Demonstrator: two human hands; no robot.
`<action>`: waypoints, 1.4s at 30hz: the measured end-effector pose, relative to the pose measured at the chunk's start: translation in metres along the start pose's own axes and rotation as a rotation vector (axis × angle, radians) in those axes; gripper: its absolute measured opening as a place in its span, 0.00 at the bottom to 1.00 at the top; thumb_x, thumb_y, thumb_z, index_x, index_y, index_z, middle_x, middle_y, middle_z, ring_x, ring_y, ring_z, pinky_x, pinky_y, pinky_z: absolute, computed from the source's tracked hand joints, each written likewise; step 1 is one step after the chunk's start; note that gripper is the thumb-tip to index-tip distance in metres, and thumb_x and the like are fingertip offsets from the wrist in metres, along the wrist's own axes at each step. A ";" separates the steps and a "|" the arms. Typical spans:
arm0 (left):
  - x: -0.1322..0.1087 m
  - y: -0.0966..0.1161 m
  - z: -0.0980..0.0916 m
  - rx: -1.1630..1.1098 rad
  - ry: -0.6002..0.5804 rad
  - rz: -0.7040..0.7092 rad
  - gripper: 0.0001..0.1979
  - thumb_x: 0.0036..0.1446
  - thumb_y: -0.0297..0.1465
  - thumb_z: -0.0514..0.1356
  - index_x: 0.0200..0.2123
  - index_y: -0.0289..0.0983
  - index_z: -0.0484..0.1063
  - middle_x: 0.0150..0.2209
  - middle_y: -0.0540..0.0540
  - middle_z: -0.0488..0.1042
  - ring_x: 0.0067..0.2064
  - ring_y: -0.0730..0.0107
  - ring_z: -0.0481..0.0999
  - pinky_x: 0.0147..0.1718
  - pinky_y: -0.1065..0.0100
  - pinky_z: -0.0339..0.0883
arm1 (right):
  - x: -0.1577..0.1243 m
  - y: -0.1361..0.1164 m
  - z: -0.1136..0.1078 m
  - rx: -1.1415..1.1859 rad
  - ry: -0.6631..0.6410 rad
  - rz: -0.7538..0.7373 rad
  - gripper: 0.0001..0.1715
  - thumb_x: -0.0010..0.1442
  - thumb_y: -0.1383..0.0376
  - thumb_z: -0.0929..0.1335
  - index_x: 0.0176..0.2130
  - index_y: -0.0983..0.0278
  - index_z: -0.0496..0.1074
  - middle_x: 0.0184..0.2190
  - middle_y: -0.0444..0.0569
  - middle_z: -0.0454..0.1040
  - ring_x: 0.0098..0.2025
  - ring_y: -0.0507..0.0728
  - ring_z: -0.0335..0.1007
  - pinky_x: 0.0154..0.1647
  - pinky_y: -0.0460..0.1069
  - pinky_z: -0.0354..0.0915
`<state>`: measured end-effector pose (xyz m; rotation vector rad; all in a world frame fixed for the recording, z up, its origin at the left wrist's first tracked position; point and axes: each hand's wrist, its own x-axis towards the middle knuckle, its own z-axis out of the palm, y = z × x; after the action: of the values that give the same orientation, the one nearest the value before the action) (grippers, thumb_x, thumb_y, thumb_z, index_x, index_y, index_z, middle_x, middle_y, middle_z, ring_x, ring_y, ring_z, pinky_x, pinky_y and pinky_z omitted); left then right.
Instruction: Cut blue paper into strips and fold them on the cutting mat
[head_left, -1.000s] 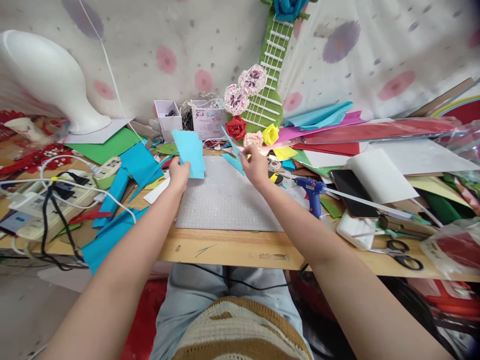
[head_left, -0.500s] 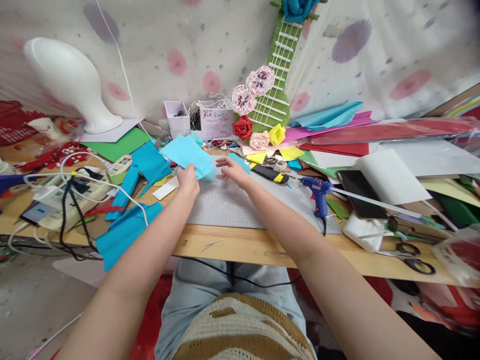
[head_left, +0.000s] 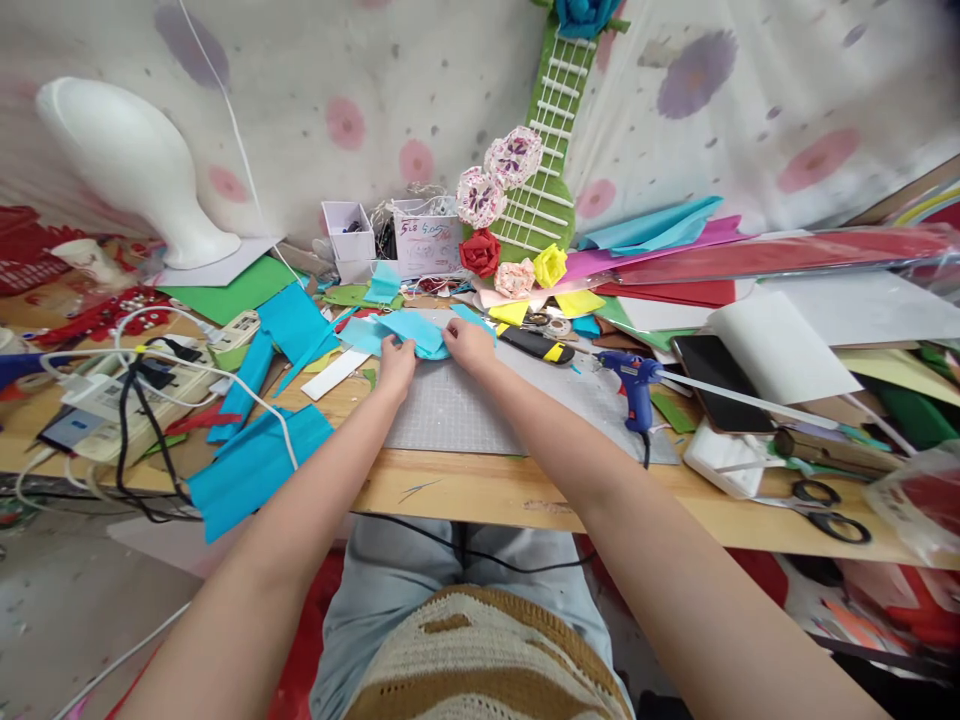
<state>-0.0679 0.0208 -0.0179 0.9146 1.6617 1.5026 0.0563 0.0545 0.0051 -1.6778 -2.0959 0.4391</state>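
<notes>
Light blue crepe paper (head_left: 414,328) lies low over the back of the grey cutting mat (head_left: 457,410), pinched at both ends. My left hand (head_left: 397,362) grips its left end with thumb and fingers together. At the right end, my right hand (head_left: 468,342) is closed on the paper's edge. Another light blue piece (head_left: 361,334) sits just left of it, and one more (head_left: 472,318) shows behind my right hand. To the right of that hand lies a black and yellow utility knife (head_left: 536,344).
A blue glue gun (head_left: 634,385) stands on the mat's right side, with scissors (head_left: 825,510) and a phone (head_left: 720,385) beyond. Power strips (head_left: 127,410) with tangled cables and darker blue paper (head_left: 259,470) are at left. A green guitar-shaped craft (head_left: 551,150) with paper flowers leans at the back.
My left hand has lowered the light blue paper from a raised, tilted pose towards the mat. My right hand, open before, has closed on the paper's right end.
</notes>
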 end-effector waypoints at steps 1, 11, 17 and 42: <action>0.003 -0.001 -0.004 0.050 0.019 -0.015 0.17 0.50 0.24 0.54 0.45 0.38 0.59 0.35 0.46 0.71 0.38 0.69 0.75 0.37 0.64 0.71 | -0.001 -0.001 0.000 -0.043 0.008 -0.014 0.16 0.61 0.60 0.58 0.38 0.60 0.72 0.37 0.51 0.75 0.40 0.59 0.69 0.38 0.51 0.63; -0.030 0.004 -0.031 0.608 0.049 0.717 0.26 0.45 0.19 0.55 0.50 0.33 0.60 0.55 0.34 0.59 0.61 0.55 0.56 0.60 0.54 0.51 | -0.002 0.001 -0.015 0.287 0.230 -0.071 0.14 0.61 0.61 0.61 0.40 0.62 0.72 0.34 0.48 0.75 0.40 0.56 0.71 0.43 0.50 0.65; -0.034 0.000 -0.032 0.847 -0.474 0.896 0.14 0.53 0.26 0.52 0.44 0.37 0.70 0.47 0.42 0.71 0.51 0.60 0.68 0.54 0.58 0.60 | -0.016 0.014 -0.043 0.988 0.039 0.359 0.10 0.58 0.69 0.61 0.26 0.65 0.64 0.19 0.41 0.68 0.20 0.47 0.68 0.23 0.42 0.67; -0.051 -0.001 -0.026 0.813 -0.429 0.822 0.12 0.55 0.28 0.54 0.42 0.38 0.72 0.45 0.42 0.71 0.49 0.62 0.69 0.51 0.60 0.61 | -0.084 0.086 -0.066 -0.049 -0.246 -0.580 0.23 0.51 0.56 0.70 0.46 0.60 0.71 0.48 0.53 0.68 0.51 0.60 0.63 0.55 0.56 0.59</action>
<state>-0.0648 -0.0357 -0.0146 2.3864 1.6308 0.8915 0.1778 -0.0094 0.0091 -0.9963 -2.6530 0.4202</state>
